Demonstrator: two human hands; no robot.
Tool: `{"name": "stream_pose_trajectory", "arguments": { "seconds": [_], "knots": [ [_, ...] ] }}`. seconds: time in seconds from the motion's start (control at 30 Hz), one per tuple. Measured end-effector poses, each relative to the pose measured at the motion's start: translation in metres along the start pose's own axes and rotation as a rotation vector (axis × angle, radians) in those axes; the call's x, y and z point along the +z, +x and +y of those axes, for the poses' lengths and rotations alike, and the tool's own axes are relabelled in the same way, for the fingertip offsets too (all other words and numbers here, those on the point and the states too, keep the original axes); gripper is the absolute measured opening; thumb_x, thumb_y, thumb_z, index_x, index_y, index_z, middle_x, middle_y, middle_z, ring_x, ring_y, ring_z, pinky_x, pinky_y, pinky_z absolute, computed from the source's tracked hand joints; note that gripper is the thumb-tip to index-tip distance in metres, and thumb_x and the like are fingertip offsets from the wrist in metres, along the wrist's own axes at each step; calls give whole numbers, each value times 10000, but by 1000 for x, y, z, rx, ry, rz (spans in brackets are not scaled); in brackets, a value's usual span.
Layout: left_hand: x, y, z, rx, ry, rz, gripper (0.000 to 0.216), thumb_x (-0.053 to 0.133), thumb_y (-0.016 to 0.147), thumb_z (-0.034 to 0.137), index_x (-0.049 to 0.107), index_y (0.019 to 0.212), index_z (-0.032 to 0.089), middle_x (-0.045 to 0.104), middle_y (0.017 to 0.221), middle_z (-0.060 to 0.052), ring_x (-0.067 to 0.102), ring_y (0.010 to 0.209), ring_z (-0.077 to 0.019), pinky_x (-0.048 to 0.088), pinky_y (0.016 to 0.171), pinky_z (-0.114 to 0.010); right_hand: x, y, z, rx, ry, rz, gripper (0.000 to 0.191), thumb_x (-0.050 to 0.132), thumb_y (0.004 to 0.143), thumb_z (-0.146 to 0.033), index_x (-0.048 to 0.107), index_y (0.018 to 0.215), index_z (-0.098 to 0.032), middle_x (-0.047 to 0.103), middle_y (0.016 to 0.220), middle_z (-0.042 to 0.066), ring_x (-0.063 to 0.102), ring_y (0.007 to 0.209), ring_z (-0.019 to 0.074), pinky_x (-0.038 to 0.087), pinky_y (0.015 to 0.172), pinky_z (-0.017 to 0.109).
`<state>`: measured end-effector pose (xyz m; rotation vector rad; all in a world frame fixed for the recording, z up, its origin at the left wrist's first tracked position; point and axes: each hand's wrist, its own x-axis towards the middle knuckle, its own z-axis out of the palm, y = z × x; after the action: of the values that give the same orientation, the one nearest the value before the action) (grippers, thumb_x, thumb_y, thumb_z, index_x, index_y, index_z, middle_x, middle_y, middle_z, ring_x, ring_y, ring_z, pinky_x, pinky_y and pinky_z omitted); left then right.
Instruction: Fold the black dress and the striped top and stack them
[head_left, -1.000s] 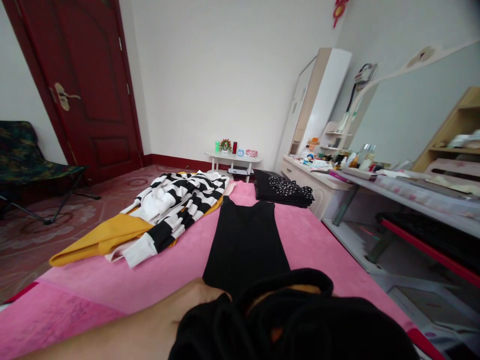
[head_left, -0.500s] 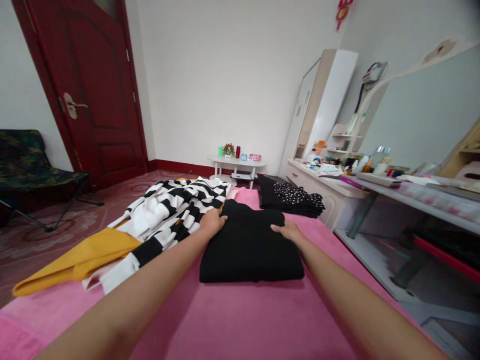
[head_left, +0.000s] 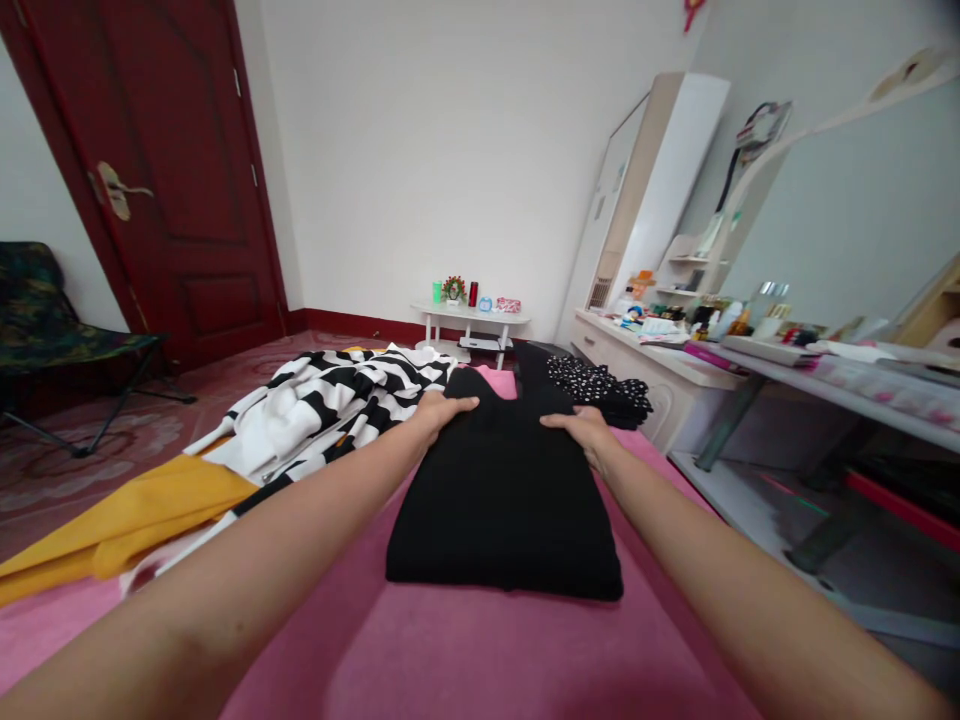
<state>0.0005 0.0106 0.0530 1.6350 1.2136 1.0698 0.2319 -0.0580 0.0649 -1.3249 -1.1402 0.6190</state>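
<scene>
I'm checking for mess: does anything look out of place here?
Yes: the black-and-white striped garment lies crumpled over the mustard-yellow garment, a loose heap that looks untidy beside the folded black garment between the left hand and right hand. No spill or damage shows.

We look through one camera worn on the head, set above the near part of the pink bedspread (head_left: pixel 465 650) and facing forward and down. Our forearms (head_left: pixel 247 570) run in from the near left and near right, close below the lens, to our hands (head_left: pixel 442 412) at mid-view. The wide view reaches the far white wall (head_left: pixel 420 150), the dark red door (head_left: pixel 172 180) at left and the mirror (head_left: pixel 862 220) at right.
</scene>
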Motion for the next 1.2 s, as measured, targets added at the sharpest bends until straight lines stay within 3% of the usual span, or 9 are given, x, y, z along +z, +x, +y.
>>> {"name": "stream_pose_trajectory", "arguments": {
  "seconds": [0.13, 0.27, 0.4, 0.53, 0.63, 0.77, 0.93, 1.0, 1.2],
  "knots": [
    [-29, -6, 76, 261, -328, 46, 496, 771, 588, 323, 587, 1011, 140, 677, 969, -71, 649, 877, -223, 518, 819, -377, -22, 17, -70, -81, 52, 109, 385, 759, 537, -182, 605, 890, -169, 693, 837, 3, 657, 749, 175, 553, 733, 347],
    [-55, -25, 122, 656, -198, 55, 635, 775, 531, 173, 547, 1123, 147, 626, 1060, -9, 580, 1045, -231, 434, 948, -378, -43, 11, -118, -483, -62, 224, 456, 770, 547, -172, 599, 969, -181, 662, 971, 12, 615, 904, 192, 495, 871, 391],
    [-59, -84, 81, 785, 69, -15, 560, 700, 608, 139, 531, 1142, 148, 606, 1106, -44, 566, 1055, -226, 419, 961, -357, -58, -60, -86, -567, -317, 150, 447, 735, 562, -174, 601, 988, -176, 655, 955, 27, 594, 916, 229, 481, 856, 398],
    [-61, -161, 4, 771, 365, -427, 459, 519, 656, 19, 575, 1076, 195, 594, 1142, -61, 557, 1074, -211, 430, 954, -340, -76, -158, -10, -435, -398, -383, 374, 469, 620, -58, 625, 936, -182, 660, 932, 36, 614, 878, 189, 495, 805, 322],
    [-72, -194, -14, 750, 522, -538, 622, 419, 563, -54, 589, 1090, 230, 551, 1237, -37, 510, 1156, -198, 395, 996, -325, -96, -196, 9, -339, -412, -519, 477, 367, 567, -37, 634, 932, -188, 658, 982, 46, 606, 962, 181, 473, 870, 326],
    [-76, -173, 34, 697, 691, -558, 483, 464, 633, 15, 647, 1009, 256, 674, 981, 20, 626, 907, -170, 459, 839, -263, -105, -164, -37, -372, -585, -312, 316, 415, 621, -99, 658, 797, -198, 685, 842, 31, 632, 834, 191, 492, 798, 339],
    [-22, -115, 79, 672, 661, -225, 342, 470, 831, 269, 622, 1130, 202, 661, 1105, -50, 599, 1016, -203, 437, 899, -306, -48, -86, -75, -491, -593, -8, 345, 460, 774, -230, 640, 1061, -170, 671, 1070, 73, 611, 989, 197, 459, 907, 355],
    [7, -102, 64, 651, 692, -135, 487, 427, 879, 414, 486, 1314, 206, 506, 1345, -96, 461, 1225, -259, 349, 1016, -398, -15, -76, -55, -505, -705, 3, 430, 429, 828, -266, 556, 1228, -173, 571, 1271, 84, 505, 1182, 203, 370, 1022, 373],
    [52, -98, -15, 311, 940, -319, 715, 376, 798, 702, 244, 1432, 399, 132, 1548, -61, 110, 1375, -433, 96, 995, -707, 28, -93, 35, -89, -1092, -278, 556, 299, 919, -456, 239, 1452, -307, 124, 1549, 28, 150, 1400, 293, 214, 1062, 572]
  ]
}}
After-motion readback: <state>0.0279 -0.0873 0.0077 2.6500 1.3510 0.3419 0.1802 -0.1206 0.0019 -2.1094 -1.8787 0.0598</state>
